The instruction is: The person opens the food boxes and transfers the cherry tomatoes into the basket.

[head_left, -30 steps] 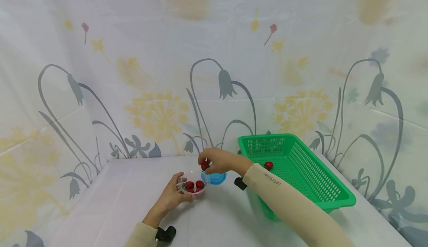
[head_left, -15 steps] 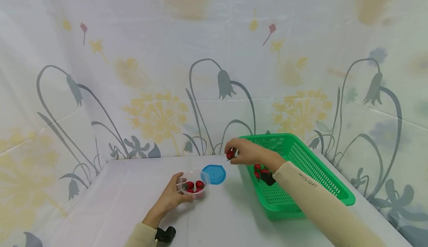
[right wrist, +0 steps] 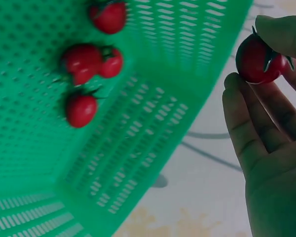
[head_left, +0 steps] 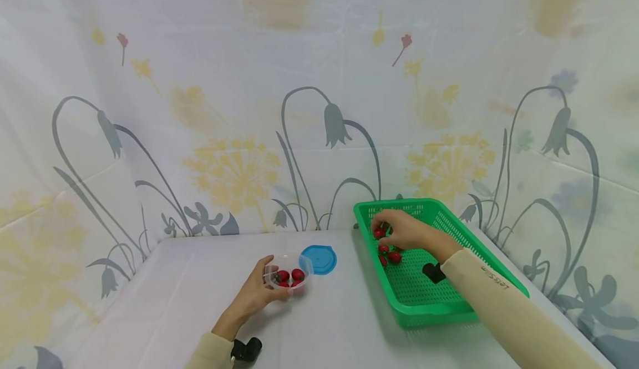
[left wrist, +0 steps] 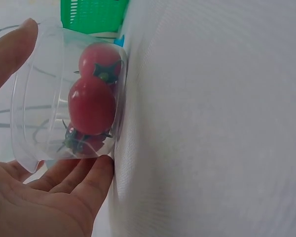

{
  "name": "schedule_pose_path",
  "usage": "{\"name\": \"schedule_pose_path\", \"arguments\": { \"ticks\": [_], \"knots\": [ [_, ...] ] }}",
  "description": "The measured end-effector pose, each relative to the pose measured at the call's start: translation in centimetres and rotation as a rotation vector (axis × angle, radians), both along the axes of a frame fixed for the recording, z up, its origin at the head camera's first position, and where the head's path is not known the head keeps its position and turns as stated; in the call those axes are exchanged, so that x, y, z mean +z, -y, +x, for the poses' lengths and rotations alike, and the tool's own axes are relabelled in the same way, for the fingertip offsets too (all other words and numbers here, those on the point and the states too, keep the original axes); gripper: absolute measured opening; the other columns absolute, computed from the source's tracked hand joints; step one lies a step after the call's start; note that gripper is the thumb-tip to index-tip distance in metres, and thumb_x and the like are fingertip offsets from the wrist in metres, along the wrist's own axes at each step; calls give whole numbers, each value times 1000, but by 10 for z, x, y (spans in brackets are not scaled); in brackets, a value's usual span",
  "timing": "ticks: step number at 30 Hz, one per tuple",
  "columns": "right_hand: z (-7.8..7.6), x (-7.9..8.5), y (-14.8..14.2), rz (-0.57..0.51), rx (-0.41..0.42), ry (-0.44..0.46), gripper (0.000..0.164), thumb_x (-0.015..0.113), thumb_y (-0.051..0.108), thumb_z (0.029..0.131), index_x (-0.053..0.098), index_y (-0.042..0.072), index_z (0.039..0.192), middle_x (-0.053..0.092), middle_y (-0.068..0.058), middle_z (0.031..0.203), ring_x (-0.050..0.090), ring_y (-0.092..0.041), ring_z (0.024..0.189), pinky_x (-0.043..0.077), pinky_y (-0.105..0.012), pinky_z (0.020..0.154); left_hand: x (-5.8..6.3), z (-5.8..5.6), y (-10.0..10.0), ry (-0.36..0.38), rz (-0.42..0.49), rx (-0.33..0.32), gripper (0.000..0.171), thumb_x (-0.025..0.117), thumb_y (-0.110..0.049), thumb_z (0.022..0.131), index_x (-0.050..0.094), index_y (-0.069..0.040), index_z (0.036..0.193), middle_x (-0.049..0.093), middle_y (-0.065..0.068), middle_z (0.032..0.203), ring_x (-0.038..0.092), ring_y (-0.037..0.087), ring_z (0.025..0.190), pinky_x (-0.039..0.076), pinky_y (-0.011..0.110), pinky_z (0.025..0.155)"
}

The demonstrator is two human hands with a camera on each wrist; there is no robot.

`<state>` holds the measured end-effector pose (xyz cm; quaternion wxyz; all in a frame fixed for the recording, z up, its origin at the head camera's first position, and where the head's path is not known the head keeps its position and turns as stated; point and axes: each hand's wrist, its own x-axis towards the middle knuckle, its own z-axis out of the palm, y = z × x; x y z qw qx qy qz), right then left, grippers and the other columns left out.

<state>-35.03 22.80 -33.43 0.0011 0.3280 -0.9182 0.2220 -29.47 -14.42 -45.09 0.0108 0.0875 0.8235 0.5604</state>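
Observation:
My left hand (head_left: 257, 291) grips a clear plastic container (left wrist: 44, 94) that stands on the white table, thumb on one side and fingers on the other. Inside it lie several red cherry tomatoes (left wrist: 92, 105), some with green stems. Over the left part of a green plastic basket (head_left: 429, 308), my right hand (head_left: 406, 229) pinches one cherry tomato (right wrist: 259, 59) between thumb and fingertips. Several more cherry tomatoes (right wrist: 81, 109) lie on the basket floor below that hand, and in the head view the hand partly covers them.
A round blue lid (head_left: 319, 259) lies flat on the table (head_left: 329, 324) between the container and the basket. Behind the table hangs a flower-patterned cloth (head_left: 309, 52). Black wrist cameras (head_left: 247, 349) sit on both wrists.
My right hand has moved right, from above the container to over the basket, carrying the cherry tomato. The left hand and the container have stayed in place.

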Motion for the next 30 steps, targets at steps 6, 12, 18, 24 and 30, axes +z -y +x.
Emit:
{"name": "schedule_pose_path", "arguments": {
  "ticks": [6,12,18,24,30],
  "knots": [
    [-2,-17,-18,44,-36,47,22,70,2,83,60,9,101,60,-4,101,58,-20,89,49,-36,75,0,1,0,5,-5,2,98,86,-22,69,29,-4,146,47,19,137,51,32,117,44,49,98],
    [-6,-31,-28,91,-52,112,22,69,-2,82,61,6,101,60,-6,99,53,-17,83,47,-34,70,2,1,0,11,-2,0,97,86,-23,69,29,-5,145,48,19,137,51,31,117,43,49,98],
    [-8,-36,-27,114,-13,124,24,68,-2,81,61,4,102,60,-4,97,56,-16,85,49,-35,71,3,-1,1,10,0,8,97,87,-23,69,30,-5,145,48,19,137,54,29,110,46,47,95],
    [-5,-37,-26,101,-7,166,22,68,-4,81,60,3,100,59,-5,94,55,-17,83,48,-35,69,2,-1,1,12,-12,5,97,86,-23,69,29,-5,146,48,19,137,52,30,114,45,47,96],
    [-4,-39,-25,120,-4,172,20,69,-4,81,60,3,97,59,-6,94,55,-17,82,48,-35,69,1,0,0,16,-18,8,97,86,-24,70,29,-5,146,48,19,137,51,31,116,44,48,97]
  ]
}}
